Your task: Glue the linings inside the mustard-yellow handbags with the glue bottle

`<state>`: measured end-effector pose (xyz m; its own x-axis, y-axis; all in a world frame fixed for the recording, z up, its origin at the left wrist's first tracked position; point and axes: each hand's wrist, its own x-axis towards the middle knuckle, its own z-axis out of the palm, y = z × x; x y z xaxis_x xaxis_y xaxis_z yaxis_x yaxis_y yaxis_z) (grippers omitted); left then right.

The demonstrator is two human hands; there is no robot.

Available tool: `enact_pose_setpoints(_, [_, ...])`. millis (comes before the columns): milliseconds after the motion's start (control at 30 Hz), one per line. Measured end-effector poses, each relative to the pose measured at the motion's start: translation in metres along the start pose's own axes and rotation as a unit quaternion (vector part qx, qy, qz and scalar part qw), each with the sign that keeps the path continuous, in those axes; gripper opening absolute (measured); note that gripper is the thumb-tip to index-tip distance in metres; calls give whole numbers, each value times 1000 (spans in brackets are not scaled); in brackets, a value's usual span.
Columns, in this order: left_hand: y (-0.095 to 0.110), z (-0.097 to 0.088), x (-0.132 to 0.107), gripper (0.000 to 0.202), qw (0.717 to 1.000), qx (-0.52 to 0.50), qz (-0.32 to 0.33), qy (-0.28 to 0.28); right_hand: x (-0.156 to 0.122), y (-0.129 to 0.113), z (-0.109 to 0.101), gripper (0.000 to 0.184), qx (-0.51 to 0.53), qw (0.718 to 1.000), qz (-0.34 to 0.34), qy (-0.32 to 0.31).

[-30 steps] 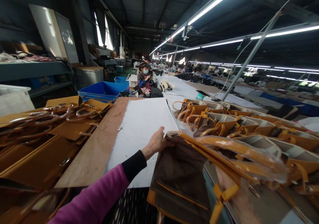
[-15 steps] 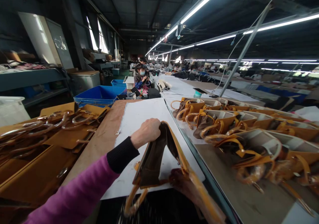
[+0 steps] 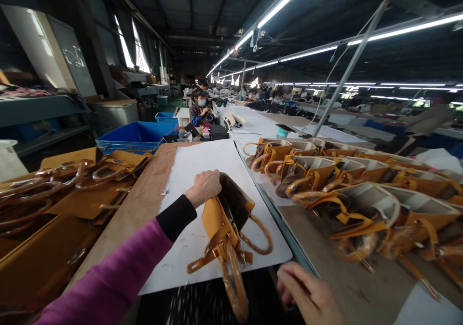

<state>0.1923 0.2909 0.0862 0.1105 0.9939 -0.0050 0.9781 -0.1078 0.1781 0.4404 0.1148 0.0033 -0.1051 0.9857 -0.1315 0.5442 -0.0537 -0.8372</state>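
In the head view, my left hand is closed on the upper far edge of a mustard-yellow handbag with a dark brown inside. The bag lies tilted on a white sheet, its mouth turned to the right. One looped handle rests on the sheet; another, wrapped in clear film, hangs over the table's near edge. A strap tab with a slot sticks out to the left. Apart from the bag, my right hand is low at the table's near edge, its fingers curled. Whether anything is inside them is hidden.
Similar yellow bags lie piled at left, and rows of them with open tops stand at right. Beyond the white sheet are a blue bin and a seated person. A slanted metal pole rises at right.
The bag has turned from its opened-out pose, so its yellow outside and handles now show. My right hand has come off it and moved right. My left hand keeps its hold.
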Motion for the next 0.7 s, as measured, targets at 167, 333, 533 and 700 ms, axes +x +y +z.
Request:
enact_pose_setpoints(167, [-1,-4,-4,33,1000,-4,-11,-9,41,-37,2,48,-94,965,-129,208])
enact_pose_setpoints(333, [-17,-4,-5,41,998,-54,-4,-18,107,-59,19,56,-121,979,-101,132])
enact_pose_setpoints(533, [-57,11,6,76,961,-268,35,-55,124,-66,25,13,-156,983,-97,18])
enact_pose_setpoints(700, [-75,7,-2,59,863,-459,88,-189,132,-53,-16,23,-233,967,-100,15])
